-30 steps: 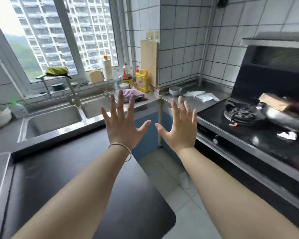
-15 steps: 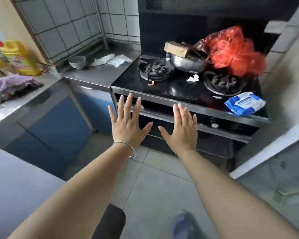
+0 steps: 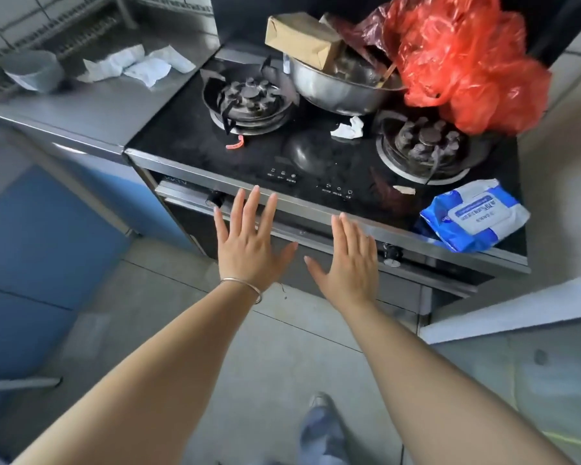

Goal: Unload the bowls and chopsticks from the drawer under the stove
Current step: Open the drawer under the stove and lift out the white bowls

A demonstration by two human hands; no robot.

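A black two-burner stove (image 3: 316,156) fills the middle of the view. Under its steel front edge runs the dark drawer front (image 3: 396,286), shut, so the bowls and chopsticks are hidden. My left hand (image 3: 249,243), with a thin bangle on its wrist, is held flat with fingers spread in front of the stove's front edge near the left knob (image 3: 215,198). My right hand (image 3: 349,263) is spread the same way just right of it, over the drawer front. Both hands hold nothing.
On the stove stand a steel basin (image 3: 336,88) with a brown parcel (image 3: 302,38), a red plastic bag (image 3: 463,62) and a blue pack of wipes (image 3: 477,216). A steel counter (image 3: 91,109) at the left holds a small bowl (image 3: 34,70) and crumpled tissues. My shoe (image 3: 319,427) stands on the tiled floor.
The view has swung from the sink and window to the stove and come closer. Both spread hands now hover right at the stove's front edge, still holding nothing.
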